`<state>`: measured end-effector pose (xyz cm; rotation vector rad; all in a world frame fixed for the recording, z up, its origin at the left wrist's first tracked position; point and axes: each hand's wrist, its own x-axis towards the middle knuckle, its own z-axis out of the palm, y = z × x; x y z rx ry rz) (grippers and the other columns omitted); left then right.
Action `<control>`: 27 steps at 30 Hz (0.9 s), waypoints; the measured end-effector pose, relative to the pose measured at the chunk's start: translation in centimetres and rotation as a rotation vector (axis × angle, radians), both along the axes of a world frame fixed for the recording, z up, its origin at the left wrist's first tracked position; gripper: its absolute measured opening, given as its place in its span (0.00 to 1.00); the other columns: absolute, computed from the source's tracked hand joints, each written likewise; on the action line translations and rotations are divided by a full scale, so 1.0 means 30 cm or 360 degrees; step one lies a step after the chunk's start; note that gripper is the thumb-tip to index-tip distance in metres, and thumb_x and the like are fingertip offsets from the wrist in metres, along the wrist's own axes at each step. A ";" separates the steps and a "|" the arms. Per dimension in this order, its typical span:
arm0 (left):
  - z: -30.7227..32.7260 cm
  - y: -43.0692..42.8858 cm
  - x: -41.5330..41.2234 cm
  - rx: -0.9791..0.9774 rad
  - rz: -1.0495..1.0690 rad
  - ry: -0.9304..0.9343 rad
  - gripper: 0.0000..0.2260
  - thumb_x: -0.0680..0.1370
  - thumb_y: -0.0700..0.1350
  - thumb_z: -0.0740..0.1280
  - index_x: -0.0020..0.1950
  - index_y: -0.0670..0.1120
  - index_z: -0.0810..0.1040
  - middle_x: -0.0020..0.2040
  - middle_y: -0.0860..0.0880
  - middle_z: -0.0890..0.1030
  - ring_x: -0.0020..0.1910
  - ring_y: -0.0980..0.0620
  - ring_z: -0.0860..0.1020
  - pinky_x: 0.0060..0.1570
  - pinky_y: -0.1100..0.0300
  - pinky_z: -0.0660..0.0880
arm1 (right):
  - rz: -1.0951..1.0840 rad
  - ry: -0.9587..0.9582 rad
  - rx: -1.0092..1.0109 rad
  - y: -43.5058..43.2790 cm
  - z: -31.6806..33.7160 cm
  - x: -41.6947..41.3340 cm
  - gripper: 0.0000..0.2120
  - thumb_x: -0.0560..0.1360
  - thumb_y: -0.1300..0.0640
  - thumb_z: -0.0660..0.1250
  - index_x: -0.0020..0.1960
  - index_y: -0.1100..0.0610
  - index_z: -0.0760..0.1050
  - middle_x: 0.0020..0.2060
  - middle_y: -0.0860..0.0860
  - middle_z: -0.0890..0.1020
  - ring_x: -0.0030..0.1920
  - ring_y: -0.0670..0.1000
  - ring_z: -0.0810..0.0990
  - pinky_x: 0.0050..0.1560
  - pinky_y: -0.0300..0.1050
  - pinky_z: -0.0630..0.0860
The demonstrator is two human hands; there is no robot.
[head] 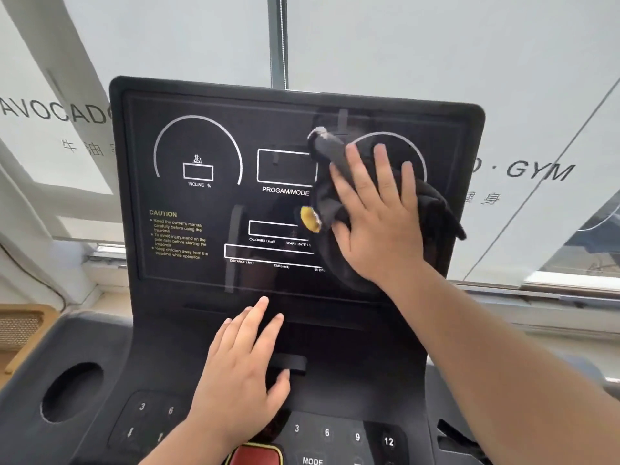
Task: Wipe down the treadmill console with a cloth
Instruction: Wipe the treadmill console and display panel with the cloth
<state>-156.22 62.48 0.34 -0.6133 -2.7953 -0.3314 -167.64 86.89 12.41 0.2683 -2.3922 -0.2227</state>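
Note:
The black treadmill console (208, 156) fills the middle of the head view, its dark display panel printed with white dials and boxes. My right hand (379, 213) lies flat on a black cloth (432, 209), pressing it against the right half of the display. The cloth covers the right dial, and a small yellow patch on it shows at its left edge. My left hand (243, 370) rests flat with fingers spread on the ledge below the display, holding nothing.
Below the ledge sit numbered keys (327, 432), a MODE key (312, 459) and a red stop button (256, 454). A round cup holder (72, 392) is at the lower left. Behind the console is a window with GYM lettering (538, 171).

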 end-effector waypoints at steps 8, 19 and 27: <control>-0.056 -0.005 0.016 -0.0076 0.0017 -0.0077 0.32 0.70 0.59 0.65 0.71 0.46 0.75 0.78 0.45 0.67 0.76 0.43 0.65 0.72 0.44 0.59 | 0.0306 -0.0121 0.0553 0.204 -0.212 0.158 0.34 0.75 0.44 0.63 0.80 0.48 0.64 0.82 0.48 0.56 0.82 0.59 0.56 0.80 0.65 0.46; -0.056 -0.045 0.026 -0.0058 -0.0013 -0.0216 0.36 0.72 0.60 0.62 0.79 0.50 0.64 0.82 0.53 0.57 0.81 0.51 0.54 0.73 0.41 0.64 | -0.0258 0.0064 -0.0184 0.189 0.156 -0.037 0.36 0.79 0.45 0.58 0.84 0.51 0.52 0.84 0.55 0.50 0.82 0.65 0.46 0.79 0.71 0.41; -0.065 -0.030 0.030 0.0007 0.0053 -0.0271 0.38 0.72 0.60 0.59 0.81 0.49 0.59 0.83 0.55 0.54 0.82 0.54 0.48 0.75 0.40 0.59 | 0.0149 -0.0055 0.0241 0.129 -0.128 0.093 0.34 0.76 0.45 0.61 0.81 0.52 0.63 0.82 0.53 0.58 0.82 0.63 0.54 0.79 0.67 0.47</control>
